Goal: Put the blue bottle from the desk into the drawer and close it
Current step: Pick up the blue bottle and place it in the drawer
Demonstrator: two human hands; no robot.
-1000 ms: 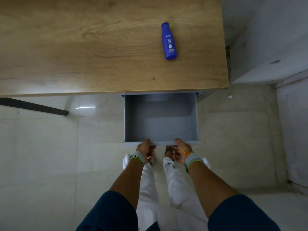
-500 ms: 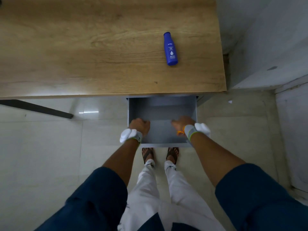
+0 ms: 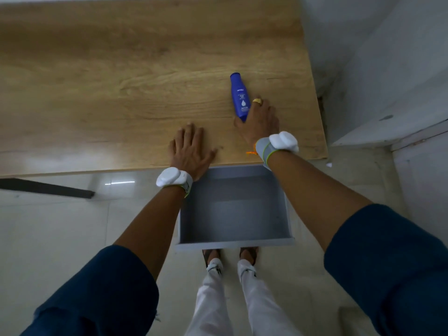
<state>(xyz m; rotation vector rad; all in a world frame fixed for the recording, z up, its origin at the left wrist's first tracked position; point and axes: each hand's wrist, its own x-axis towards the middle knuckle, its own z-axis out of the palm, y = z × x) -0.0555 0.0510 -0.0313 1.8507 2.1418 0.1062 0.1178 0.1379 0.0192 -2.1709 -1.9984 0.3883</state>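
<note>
The small blue plastic bottle (image 3: 240, 98) lies on its side on the light wooden bench (image 3: 121, 81), cap pointing away. The right hand (image 3: 260, 120) curls its grip around the bottle's lower end, thumb and fingers touching it but not clearly clamped. The left hand (image 3: 190, 149) rests flat, fingers spread, holding nothing. Below, the grey open drawer (image 3: 234, 244) is pulled out.

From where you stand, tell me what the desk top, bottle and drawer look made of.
Desk top: wood or wood-look laminate, matte, visible grain.
Blue bottle: probably plastic, smooth with slight sheen, printed label.
Drawer: uniform matte grey, painted metal or board; cannot tell.
</note>
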